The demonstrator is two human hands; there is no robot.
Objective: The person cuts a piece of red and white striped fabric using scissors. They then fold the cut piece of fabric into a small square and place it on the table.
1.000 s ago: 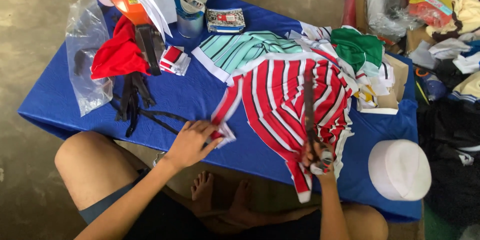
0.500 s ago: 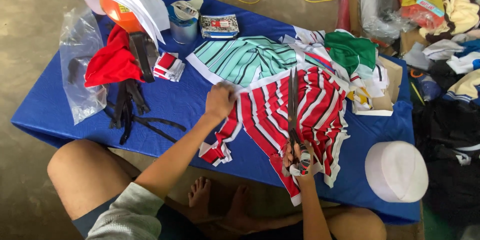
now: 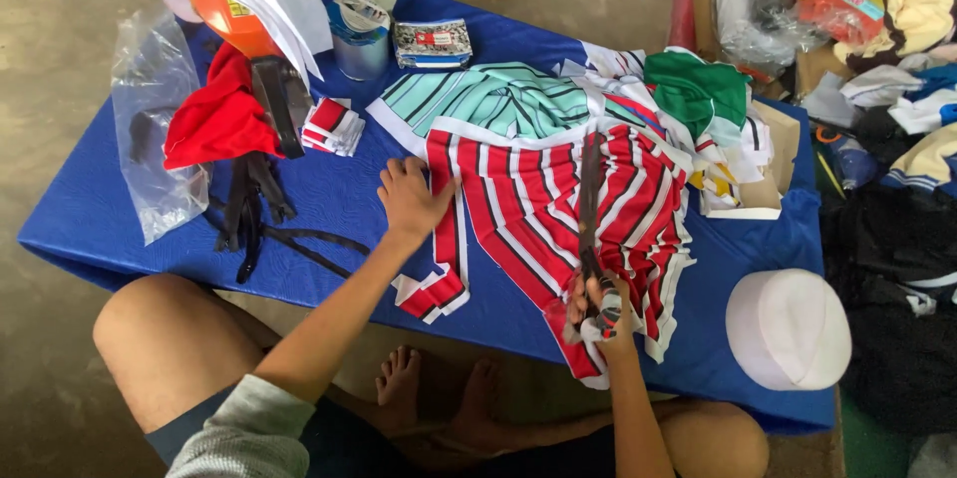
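A red and white striped cloth (image 3: 518,204) lies spread on the blue table (image 3: 339,194). My left hand (image 3: 411,199) presses flat on the cloth's left edge, fingers apart. My right hand (image 3: 601,307) grips the handles of long dark scissors (image 3: 589,204), whose blades lie pointing away from me over the middle of the striped cloth. A mint green striped cloth (image 3: 488,99) lies just beyond it.
At the far left are a clear plastic bag (image 3: 159,129), red fabric (image 3: 214,119), black straps (image 3: 254,219) and an orange round thing under white cloth (image 3: 239,0). A tin (image 3: 359,44) and a small packet (image 3: 434,42) stand behind. A white cap (image 3: 788,328) lies right. Clothes pile at the right.
My left hand has moved from the cloth's lower left corner up to its left edge. The scissors and my right hand have stayed about where they were.
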